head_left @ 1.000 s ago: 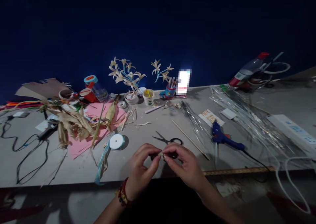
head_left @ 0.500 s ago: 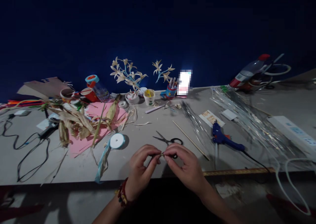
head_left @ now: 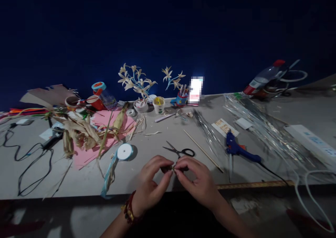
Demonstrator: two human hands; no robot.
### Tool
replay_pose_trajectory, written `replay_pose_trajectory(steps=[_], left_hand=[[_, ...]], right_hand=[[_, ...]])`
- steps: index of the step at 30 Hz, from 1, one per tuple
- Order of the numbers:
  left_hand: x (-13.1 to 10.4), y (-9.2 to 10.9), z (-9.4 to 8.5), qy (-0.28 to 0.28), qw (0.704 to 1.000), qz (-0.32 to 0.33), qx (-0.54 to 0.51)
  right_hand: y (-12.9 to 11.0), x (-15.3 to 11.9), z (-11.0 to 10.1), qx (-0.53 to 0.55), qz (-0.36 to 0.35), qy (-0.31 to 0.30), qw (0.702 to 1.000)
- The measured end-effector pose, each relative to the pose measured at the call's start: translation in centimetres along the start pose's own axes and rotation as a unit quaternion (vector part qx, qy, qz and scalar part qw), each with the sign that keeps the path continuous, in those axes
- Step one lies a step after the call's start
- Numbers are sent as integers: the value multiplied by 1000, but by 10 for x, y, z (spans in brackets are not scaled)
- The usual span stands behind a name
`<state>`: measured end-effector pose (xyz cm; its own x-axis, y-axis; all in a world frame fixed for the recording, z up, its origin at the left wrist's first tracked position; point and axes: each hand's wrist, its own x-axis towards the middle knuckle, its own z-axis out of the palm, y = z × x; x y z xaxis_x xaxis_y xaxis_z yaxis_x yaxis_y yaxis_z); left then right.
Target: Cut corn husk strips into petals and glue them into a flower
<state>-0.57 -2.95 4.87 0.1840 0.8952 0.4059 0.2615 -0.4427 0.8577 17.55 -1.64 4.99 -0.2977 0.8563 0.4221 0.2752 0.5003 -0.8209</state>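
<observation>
My left hand and my right hand meet fingertip to fingertip above the table's front edge. Both are pinched closed on a tiny pale piece whose kind I cannot make out; the fingers cover most of it. Just beyond the fingertips lie black-handled scissors, blades apart and pointing left. To the left is a roll of light blue ribbon with its loose end trailing toward the edge. A thin wooden stick rests on the right.
Dried corn husks lie on pink paper at left. Pale husk flowers stand in cups at the back, near a lit phone. At right are a blue glue gun, wires and a power strip.
Both hands stay joined at the fingertips, with only slight finger movement. The whole view has shifted a little, so things appear slightly lower.
</observation>
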Motion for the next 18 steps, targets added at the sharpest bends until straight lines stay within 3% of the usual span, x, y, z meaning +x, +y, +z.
replay_pose_trajectory(steps=[6, 18], left_hand=[[6, 4, 2, -17, 1000, -19, -5], [5, 2, -3, 8, 1000, -18, -1]], right_hand=[[1, 0, -1, 2, -23, -1, 1000], [2, -4, -1, -20, -34, 4, 999]])
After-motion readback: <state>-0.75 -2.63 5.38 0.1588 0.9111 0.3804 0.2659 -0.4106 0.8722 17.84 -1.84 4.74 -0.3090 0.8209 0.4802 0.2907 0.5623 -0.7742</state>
